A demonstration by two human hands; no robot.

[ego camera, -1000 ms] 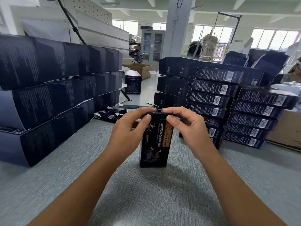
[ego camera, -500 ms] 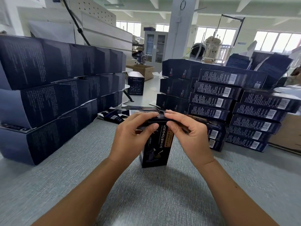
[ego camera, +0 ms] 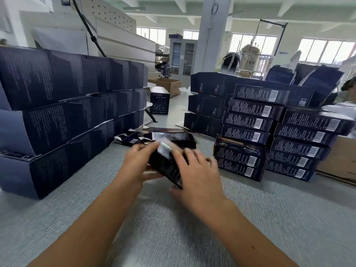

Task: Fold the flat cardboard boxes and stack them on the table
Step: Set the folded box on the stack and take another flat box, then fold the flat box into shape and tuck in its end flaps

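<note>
We clasp the tilted dark rectangular cardboard box point(ego camera: 165, 166) between our left hand point(ego camera: 137, 165) at nine o'clock and right hand point(ego camera: 197, 171) at three, fingers curled.

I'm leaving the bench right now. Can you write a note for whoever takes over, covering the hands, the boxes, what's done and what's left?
Hands: left hand and right hand both hold one dark box, tilted over the table. Blur hides its flaps.
Done: folded boxes fill the left stack and the right stack.
Left: probably stack this box, then fold the flat boxes lying behind the hands.
</note>
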